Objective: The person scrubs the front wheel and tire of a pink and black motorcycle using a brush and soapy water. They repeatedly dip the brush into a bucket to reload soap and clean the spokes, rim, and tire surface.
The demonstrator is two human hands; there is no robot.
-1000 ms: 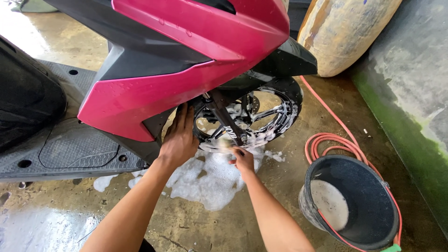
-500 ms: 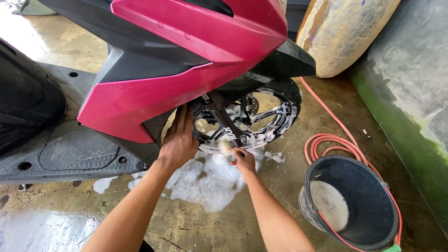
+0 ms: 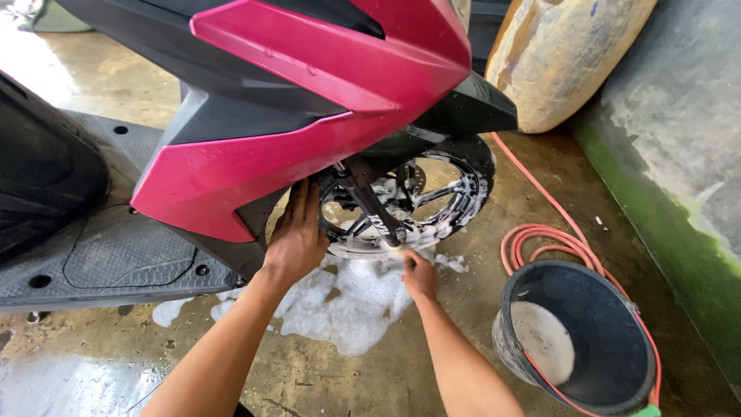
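Floor: wet concrete, brown, with a foam patch under the wheel. Wall on the right, grey with a green stain along its base. Large tan jar at the back. No labels legible.

Scooter, pink and black, nose toward the jar, long axis running left to right. Front wheel upright, soapy, under the nose.

Left hand: open, flat on the tyre's near edge. Right hand: clenched at the rim's bottom (contents hidden).

Black bucket near right, orange hose coiled behind it.
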